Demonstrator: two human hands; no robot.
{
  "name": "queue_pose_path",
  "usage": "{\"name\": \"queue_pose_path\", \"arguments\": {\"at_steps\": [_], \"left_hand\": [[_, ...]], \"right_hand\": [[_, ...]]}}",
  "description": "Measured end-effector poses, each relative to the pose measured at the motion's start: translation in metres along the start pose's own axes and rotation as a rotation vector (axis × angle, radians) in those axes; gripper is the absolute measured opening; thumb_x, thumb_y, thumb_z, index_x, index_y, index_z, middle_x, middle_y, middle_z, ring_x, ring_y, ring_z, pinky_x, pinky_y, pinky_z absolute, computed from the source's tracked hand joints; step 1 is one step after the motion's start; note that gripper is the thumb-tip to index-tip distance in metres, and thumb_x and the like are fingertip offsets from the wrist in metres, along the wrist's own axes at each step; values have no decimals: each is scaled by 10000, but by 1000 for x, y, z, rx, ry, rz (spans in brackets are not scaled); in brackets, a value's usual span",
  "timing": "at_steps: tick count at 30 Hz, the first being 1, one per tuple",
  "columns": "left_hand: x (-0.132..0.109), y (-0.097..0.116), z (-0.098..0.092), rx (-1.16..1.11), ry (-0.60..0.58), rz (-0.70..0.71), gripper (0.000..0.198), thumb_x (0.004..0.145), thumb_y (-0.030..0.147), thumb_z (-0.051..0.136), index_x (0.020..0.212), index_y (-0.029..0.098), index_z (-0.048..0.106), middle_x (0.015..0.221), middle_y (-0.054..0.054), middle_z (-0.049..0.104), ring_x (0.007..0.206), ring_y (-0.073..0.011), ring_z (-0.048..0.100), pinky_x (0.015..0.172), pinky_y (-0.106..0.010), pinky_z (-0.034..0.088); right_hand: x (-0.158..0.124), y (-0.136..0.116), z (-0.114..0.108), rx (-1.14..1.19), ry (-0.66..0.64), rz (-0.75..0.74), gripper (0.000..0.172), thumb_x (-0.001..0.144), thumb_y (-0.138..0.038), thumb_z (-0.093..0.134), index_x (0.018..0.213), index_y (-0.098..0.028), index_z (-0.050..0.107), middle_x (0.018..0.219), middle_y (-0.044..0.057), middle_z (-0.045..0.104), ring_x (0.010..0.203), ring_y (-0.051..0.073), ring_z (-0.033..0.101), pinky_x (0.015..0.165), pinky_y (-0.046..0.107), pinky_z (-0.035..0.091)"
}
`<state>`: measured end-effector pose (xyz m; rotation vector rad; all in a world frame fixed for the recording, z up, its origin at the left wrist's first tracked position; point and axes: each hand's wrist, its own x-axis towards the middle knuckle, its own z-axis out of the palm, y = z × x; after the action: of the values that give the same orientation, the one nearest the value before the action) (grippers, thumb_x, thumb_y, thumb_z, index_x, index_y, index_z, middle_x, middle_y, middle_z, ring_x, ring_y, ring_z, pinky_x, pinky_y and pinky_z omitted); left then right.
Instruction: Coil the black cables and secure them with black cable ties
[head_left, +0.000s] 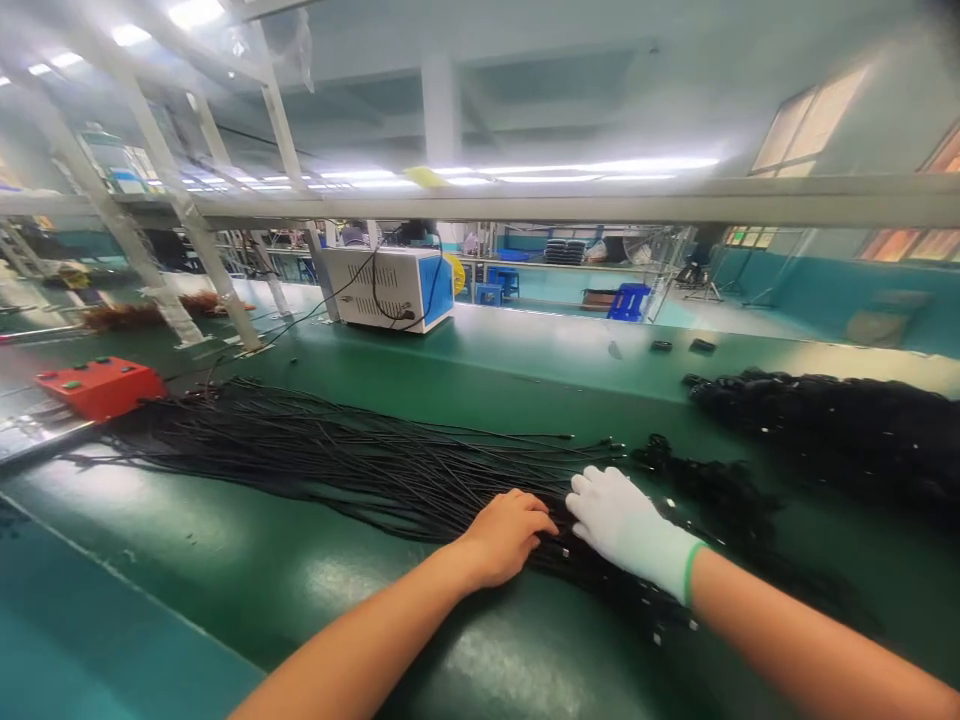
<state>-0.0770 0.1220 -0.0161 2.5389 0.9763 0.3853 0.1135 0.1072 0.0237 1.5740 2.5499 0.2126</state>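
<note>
A long bundle of thin black cables (322,450) stretches across the green table, with small metal connectors (611,447) at some of the right-hand ends. My left hand (510,535), bare, lies over the bundle near its right end, its fingers curled round some cables. Just to the right, my right hand (619,520) wears a white glove with a green cuff. Its fingers are bent down onto the cable ends, and the fingertips are partly hidden. Below and right of the glove, more cable ends with pale metal tips (657,638) spread over the table.
A large heap of coiled black cables (832,430) lies at the right, with a smaller pile (712,490) nearer. At the left sits a red box with buttons (105,388). A white and blue machine (390,290) stands at the back, beneath a metal shelf rail (525,207).
</note>
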Motion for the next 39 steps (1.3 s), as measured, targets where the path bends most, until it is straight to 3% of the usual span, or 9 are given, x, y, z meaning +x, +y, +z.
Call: {"name": "queue_pose_path", "arguments": {"at_steps": [5, 10, 13, 16, 22, 25, 28, 33, 39], "left_hand": [[-12, 5, -8, 51, 67, -59, 318, 810, 72, 509, 1042, 252, 633, 1110, -10, 617, 1039, -190, 523, 913, -333, 412], [-34, 29, -10, 120, 175, -162, 205, 866, 136, 450, 970, 209, 610, 1024, -56, 600, 988, -222, 498, 875, -376, 397], [-41, 41, -1, 181, 88, -176, 197, 820, 175, 542, 1006, 230, 580, 1013, -41, 595, 968, -234, 493, 827, -373, 401], [-39, 44, 5, 234, -1, -172, 223, 782, 122, 564, 974, 234, 583, 1025, -36, 592, 992, -244, 481, 815, -373, 386], [-33, 51, 4, 175, -14, -182, 240, 768, 110, 585, 957, 257, 584, 1024, -5, 572, 969, -200, 479, 846, -341, 366], [-31, 57, 3, 167, -27, -230, 211, 747, 59, 559, 865, 230, 598, 992, -12, 573, 952, -197, 480, 837, -340, 366], [-32, 59, 1, 141, -47, -248, 278, 695, -8, 537, 834, 225, 598, 1016, -1, 570, 967, -179, 482, 853, -325, 365], [-37, 67, -5, 150, -104, -244, 301, 663, -21, 545, 791, 240, 623, 1090, 18, 552, 1000, -171, 489, 867, -304, 379], [-35, 66, -15, 273, -41, -357, 193, 747, 233, 634, 934, 278, 616, 976, 33, 614, 937, -165, 533, 835, -267, 427]], "right_hand": [[-14, 0, 4, -20, 2, 124, 250, 859, -342, 492, 796, -151, 641, 897, 114, 593, 817, 248, 548, 644, 334, 334], [-27, -7, 6, -18, 55, 249, 254, 883, -310, 444, 791, -148, 616, 850, 113, 592, 830, 266, 558, 646, 338, 332], [-31, -4, 7, 15, 76, 274, 245, 918, -281, 363, 899, -183, 586, 869, 82, 592, 764, 218, 573, 632, 322, 322], [-37, 4, 9, 51, 42, 261, 157, 854, -223, 485, 975, -203, 583, 878, 70, 606, 728, 214, 577, 609, 314, 315], [-77, 0, 15, 189, 29, 179, 215, 850, -292, 479, 1016, -215, 593, 963, 87, 598, 903, 263, 541, 735, 359, 363], [-90, -4, 23, 245, -14, 162, 200, 782, -168, 530, 966, -197, 604, 950, 88, 602, 880, 278, 542, 709, 369, 377], [-93, 1, 24, 295, 3, 135, 209, 787, -114, 499, 937, -209, 610, 968, 73, 604, 913, 269, 539, 741, 371, 385], [-85, 3, 16, 438, -1, 146, 274, 887, -307, 428, 1101, -241, 587, 1046, 95, 616, 974, 279, 546, 809, 396, 387], [-68, -5, 47, 295, 123, 176, 336, 741, -23, 422, 880, -219, 656, 903, 84, 648, 811, 252, 591, 682, 365, 391]]}}
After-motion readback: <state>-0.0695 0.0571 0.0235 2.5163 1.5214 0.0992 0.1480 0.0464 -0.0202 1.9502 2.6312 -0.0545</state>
